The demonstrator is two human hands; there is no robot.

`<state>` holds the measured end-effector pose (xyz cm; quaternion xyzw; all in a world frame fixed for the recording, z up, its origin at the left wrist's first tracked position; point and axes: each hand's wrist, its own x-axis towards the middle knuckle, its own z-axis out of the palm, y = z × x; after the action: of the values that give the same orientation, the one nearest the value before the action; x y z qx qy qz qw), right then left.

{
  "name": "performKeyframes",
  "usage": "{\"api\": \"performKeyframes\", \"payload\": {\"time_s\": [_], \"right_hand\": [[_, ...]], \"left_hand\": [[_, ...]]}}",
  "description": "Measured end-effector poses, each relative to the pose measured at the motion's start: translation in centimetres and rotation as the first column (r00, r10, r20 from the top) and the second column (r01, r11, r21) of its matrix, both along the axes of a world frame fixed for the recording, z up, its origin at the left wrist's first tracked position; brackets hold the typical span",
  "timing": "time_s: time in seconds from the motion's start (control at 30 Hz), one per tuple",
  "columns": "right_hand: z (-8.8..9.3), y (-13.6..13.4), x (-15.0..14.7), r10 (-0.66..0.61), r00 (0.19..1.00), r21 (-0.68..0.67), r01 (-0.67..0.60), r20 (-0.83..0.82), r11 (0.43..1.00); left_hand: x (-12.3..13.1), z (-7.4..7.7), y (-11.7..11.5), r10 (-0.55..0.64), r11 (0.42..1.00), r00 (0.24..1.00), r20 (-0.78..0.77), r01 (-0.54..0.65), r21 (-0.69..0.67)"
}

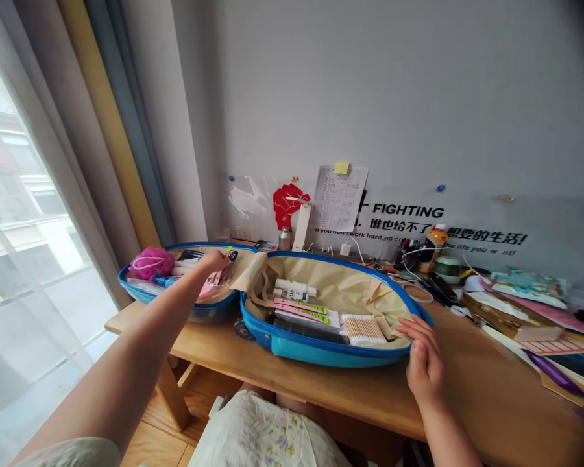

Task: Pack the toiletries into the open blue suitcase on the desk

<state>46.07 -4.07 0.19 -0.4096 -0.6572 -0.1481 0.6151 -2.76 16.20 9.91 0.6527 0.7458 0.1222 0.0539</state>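
Left hand closed on a small item over the open suitcase

The left hand [215,261] reaches over the far side of the open blue suitcase [331,355], fingers drawn together on a small dark item [232,255] that pokes out past the fingertips. The right hand [424,357] is loosely open, its fingers laid over the rim at the right end of the case, holding nothing that shows.

The suitcase lies spread on the wooden desk [472,395], its two halves side by side. The left forearm crosses in front of the left half and covers part of its contents; a magenta mesh puff [152,264] shows at that half's outer end. What the dark item is cannot be made out. In the right half lie white tubes [296,285], slim pink-and-green items [302,309] and a pack of cotton swabs [365,329].

On the wall, a transparent sheet [472,214] reads "FIGHTING" in bold black, with "谁也给不了" and "想要的生活!" below; the smaller English line includes "work hard" and "life you", its middle hidden by the orange bottle [433,246]. A pinned paper [340,198] also covers some lettering, and its own writing is too small to read, as is the print on the tubes.
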Motion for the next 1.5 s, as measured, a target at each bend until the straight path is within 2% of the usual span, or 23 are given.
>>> {"api": "performKeyframes", "payload": {"time_s": [0.1, 0.17, 0.27, 0.37, 0.43, 0.47, 0.53, 0.6, 0.67, 0.77, 0.9, 1.07, 1.33, 1.5], "right_hand": [[0.0, 0.0, 0.0, 0.006, 1.000, -0.004, -0.006, -0.005, 1.000], [0.0, 0.0, 0.0, -0.002, 1.000, -0.009, 0.002, -0.007, 1.000], [-0.1, 0.0, 0.1, -0.010, 1.000, -0.016, 0.010, -0.009, 1.000], [-0.1, 0.0, 0.0, -0.004, 1.000, -0.020, 0.004, -0.007, 1.000], [0.0, 0.0, 0.0, -0.004, 1.000, -0.012, 0.004, 0.000, 1.000], [0.0, 0.0, 0.0, -0.005, 1.000, -0.009, 0.006, 0.006, 1.000], [0.1, -0.1, -0.1, -0.010, 1.000, -0.010, 0.010, 0.013, 1.000], [0.1, -0.1, -0.1, -0.011, 1.000, -0.014, 0.011, 0.006, 1.000], [0.1, 0.0, -0.1, -0.008, 1.000, -0.006, 0.008, -0.007, 1.000], [-0.1, 0.0, 0.0, -0.001, 1.000, -0.005, 0.001, -0.007, 1.000], [-0.2, 0.0, 0.1, -0.003, 1.000, -0.024, 0.003, -0.001, 1.000], [-0.1, 0.0, 0.1, 0.002, 1.000, -0.025, -0.002, -0.002, 1.000], [-0.2, 0.1, 0.1, 0.002, 1.000, -0.012, -0.002, 0.001, 1.000], [-0.2, 0.2, 0.2, 0.001, 1.000, -0.011, -0.001, -0.010, 1.000]], "left_hand": [[0.7, 1.5, -0.8, 0.052, 0.997, 0.998, 0.026, -0.054, 0.056], [1.6, 2.7, -1.4, 0.030, 0.992, 0.999, 0.043, -0.035, 0.122], [4.0, 4.6, -2.6, -0.097, 0.972, 0.994, 0.052, 0.084, 0.218], [7.5, 5.8, -4.5, -0.297, 0.921, 0.954, 0.035, 0.277, 0.273], [10.2, 6.0, -6.3, -0.446, 0.861, 0.895, 0.008, 0.426, 0.279], [11.5, 5.9, -7.4, -0.532, 0.812, 0.847, -0.017, 0.516, 0.272], [13.8, 5.3, -9.5, -0.710, 0.666, 0.696, -0.107, 0.713, 0.219], [15.5, 4.4, -11.3, -0.793, 0.577, 0.586, -0.167, 0.810, 0.102], [16.6, 3.3, -12.4, -0.823, 0.546, 0.531, -0.201, 0.837, -0.026], [17.4, 1.7, -12.8, -0.833, 0.538, 0.492, -0.253, 0.827, -0.163], [17.6, 0.7, -12.3, -0.837, 0.535, 0.474, -0.275, 0.816, -0.221], [17.9, 0.7, -12.3, -0.851, 0.517, 0.463, -0.248, 0.821, -0.243], [18.3, 0.6, -12.2, -0.832, 0.553, 0.512, -0.216, 0.799, -0.237], [18.3, 0.6, -12.4, -0.840, 0.541, 0.508, -0.192, 0.810, -0.225]]}}
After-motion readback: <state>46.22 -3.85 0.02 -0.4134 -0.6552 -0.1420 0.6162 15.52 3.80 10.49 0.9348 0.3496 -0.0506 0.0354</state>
